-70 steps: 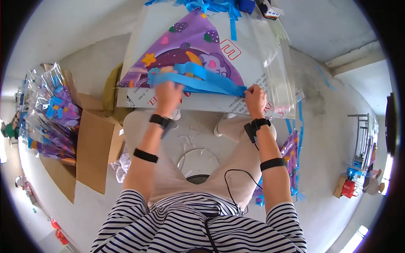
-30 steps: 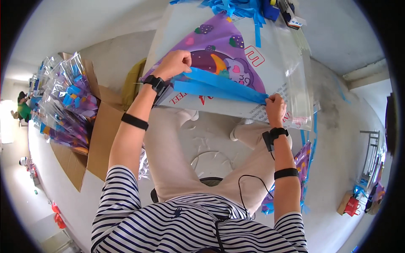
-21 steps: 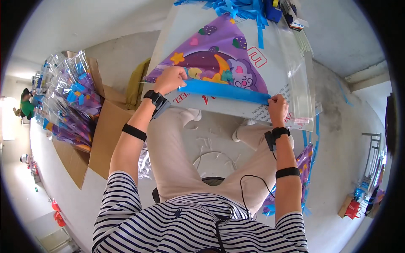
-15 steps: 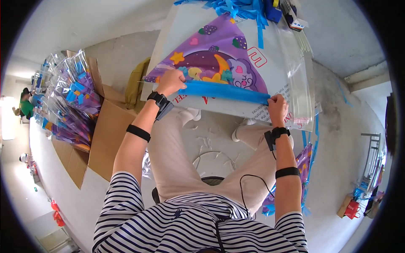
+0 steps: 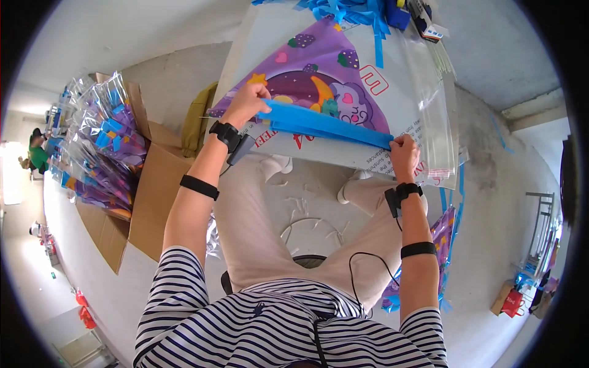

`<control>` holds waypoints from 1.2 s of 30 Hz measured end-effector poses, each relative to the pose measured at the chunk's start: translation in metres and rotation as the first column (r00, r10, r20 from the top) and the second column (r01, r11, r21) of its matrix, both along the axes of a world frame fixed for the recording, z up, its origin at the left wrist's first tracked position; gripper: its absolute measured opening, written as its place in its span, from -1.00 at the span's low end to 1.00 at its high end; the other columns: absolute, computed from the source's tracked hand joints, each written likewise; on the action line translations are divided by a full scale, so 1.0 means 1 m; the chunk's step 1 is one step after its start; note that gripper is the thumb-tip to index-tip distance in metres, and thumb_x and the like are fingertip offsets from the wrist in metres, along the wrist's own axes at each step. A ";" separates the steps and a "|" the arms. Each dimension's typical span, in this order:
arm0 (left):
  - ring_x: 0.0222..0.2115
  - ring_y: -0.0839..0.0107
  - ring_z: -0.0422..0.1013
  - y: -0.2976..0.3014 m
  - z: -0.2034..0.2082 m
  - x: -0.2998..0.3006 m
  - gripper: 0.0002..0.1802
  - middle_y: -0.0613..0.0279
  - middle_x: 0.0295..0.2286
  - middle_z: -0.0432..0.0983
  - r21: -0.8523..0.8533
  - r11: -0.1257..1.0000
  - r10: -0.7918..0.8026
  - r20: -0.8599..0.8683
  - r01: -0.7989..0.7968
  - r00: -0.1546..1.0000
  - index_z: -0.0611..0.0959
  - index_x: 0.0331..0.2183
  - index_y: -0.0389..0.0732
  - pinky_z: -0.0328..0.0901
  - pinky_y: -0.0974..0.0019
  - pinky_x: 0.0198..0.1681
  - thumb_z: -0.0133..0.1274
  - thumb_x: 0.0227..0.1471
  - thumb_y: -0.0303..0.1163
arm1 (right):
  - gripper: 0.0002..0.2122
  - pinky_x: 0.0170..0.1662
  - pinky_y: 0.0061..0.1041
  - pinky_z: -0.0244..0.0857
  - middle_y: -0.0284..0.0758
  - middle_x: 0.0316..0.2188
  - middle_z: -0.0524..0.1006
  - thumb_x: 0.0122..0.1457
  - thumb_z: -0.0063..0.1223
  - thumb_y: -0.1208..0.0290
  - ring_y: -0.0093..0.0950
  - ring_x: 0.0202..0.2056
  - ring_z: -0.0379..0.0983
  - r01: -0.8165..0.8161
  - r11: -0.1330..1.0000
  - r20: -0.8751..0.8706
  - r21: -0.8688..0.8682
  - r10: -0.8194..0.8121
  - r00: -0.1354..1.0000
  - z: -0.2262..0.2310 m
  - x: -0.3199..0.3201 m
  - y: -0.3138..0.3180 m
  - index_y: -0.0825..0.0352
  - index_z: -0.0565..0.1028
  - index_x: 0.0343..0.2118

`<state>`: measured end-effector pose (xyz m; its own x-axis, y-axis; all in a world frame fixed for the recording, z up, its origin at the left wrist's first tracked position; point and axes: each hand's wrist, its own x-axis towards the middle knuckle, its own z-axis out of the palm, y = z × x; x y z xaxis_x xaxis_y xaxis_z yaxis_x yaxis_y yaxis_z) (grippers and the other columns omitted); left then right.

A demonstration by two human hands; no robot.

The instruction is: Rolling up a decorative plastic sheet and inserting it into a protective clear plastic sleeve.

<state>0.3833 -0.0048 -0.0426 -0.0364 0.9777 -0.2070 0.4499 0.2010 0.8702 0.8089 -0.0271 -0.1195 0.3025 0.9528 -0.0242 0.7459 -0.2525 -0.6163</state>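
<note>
A purple triangular kite (image 5: 328, 49) with cartoon prints lies flat on a white printed board (image 5: 257, 37), its point away from me. Across its near edge stretches a blue strip (image 5: 325, 124), folded lengthwise so two layers show. My left hand (image 5: 246, 103) is closed on the strip's left end, raised over the kite's lower left part. My right hand (image 5: 405, 156) pinches the other end, beside the kite's right corner and lower than the left hand. The strip slants down to the right and hides part of the kite's near edge.
Blue strips (image 5: 343, 11) heap at the board's far edge, beside a dark blue object (image 5: 397, 17) and a small box (image 5: 423, 21). Clear plastic sleeves (image 5: 432, 122) lie along its right side. To my left stands a cardboard box (image 5: 162, 202) with bagged kites (image 5: 113, 135).
My left hand has moved slightly up and away from me, lifting its end of the blue strip. The strip slants more and its layers have parted. My right hand stays nearly in place.
</note>
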 end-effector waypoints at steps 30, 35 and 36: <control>-0.14 0.14 0.46 -0.028 -0.044 0.042 -0.76 0.20 -0.28 0.50 0.376 0.812 0.096 -0.841 0.448 0.532 0.61 -0.35 -0.16 0.33 0.05 -0.18 0.11 -0.16 -0.62 | -0.87 -0.20 -0.19 0.41 -0.17 -0.36 0.62 -0.02 0.29 0.43 -0.13 -0.28 0.56 -0.020 0.999 0.064 0.047 0.017 0.998 -0.004 -0.002 -0.003 0.31 0.58 -0.41; -0.20 0.15 0.46 -0.039 -0.044 0.039 -0.77 0.20 -0.29 0.49 0.326 0.782 -0.103 -0.773 0.531 0.626 0.62 -0.31 -0.18 0.39 0.10 -0.21 0.12 -0.12 -0.60 | -0.87 -0.19 -0.19 0.42 -0.17 -0.35 0.62 -0.02 0.28 0.43 -0.14 -0.27 0.56 -0.027 0.998 0.062 0.054 0.023 0.998 -0.005 -0.002 -0.003 0.31 0.58 -0.40; -0.20 0.15 0.46 -0.040 -0.041 0.039 -0.77 0.20 -0.29 0.49 0.325 0.782 -0.105 -0.773 0.532 0.626 0.62 -0.31 -0.18 0.39 0.10 -0.21 0.12 -0.12 -0.60 | -0.87 -0.19 -0.20 0.42 -0.18 -0.35 0.62 -0.02 0.28 0.43 -0.14 -0.27 0.56 -0.035 0.998 0.054 0.057 0.032 0.998 -0.005 -0.001 -0.003 0.31 0.58 -0.40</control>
<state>0.4227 -0.0450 -0.0836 0.3794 0.8954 0.2331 0.8847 -0.4248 0.1919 0.8076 -0.0300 -0.1244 0.2694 0.9619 0.0467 0.7856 -0.1914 -0.5883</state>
